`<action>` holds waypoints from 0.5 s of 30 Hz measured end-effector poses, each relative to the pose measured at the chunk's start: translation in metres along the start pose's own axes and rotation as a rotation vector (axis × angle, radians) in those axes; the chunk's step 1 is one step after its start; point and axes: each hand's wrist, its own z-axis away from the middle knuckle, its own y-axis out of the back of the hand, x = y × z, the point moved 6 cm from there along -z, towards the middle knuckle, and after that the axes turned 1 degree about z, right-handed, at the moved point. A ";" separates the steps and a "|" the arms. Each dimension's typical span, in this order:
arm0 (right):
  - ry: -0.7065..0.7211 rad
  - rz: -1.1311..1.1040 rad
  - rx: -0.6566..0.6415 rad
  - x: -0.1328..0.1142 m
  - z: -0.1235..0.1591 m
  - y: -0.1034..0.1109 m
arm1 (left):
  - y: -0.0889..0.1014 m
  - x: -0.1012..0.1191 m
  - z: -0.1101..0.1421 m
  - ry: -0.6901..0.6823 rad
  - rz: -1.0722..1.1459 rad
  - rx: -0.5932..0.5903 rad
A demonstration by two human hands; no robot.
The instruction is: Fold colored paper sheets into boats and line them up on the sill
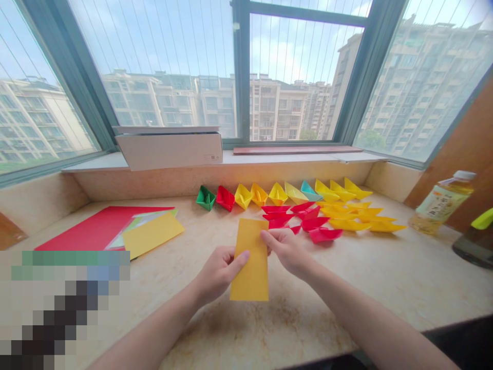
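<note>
Folded yellow-orange paper strip (251, 259) held upright over the mottled beige stone counter (385, 277), pinched at both long edges. Left hand (217, 272) at the strip's left edge, thumb lying across the front face, remaining fingers curled behind. Right hand (287, 251) at the right edge near the top, thumb and forefinger closed narrowly on the paper. Just beyond the strip, a cluster of flat red folded paper boats (304, 221), partly hidden by the right hand; further right, flat yellow folded boats (358, 216). Behind these, along the wall, a row of opened-up paper boats (277, 195): green, red, yellow, one teal. To the left, a stack of loose coloured paper sheets (115, 228), red beneath, yellow on top. White cardboard box (169, 148) on the window ledge. Clear plastic bottle of yellowish liquid (441, 203) at the far right, well apart.
</note>
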 end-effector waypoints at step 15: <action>-0.039 0.049 -0.054 0.006 0.002 -0.007 | 0.003 -0.007 -0.002 0.027 -0.023 0.048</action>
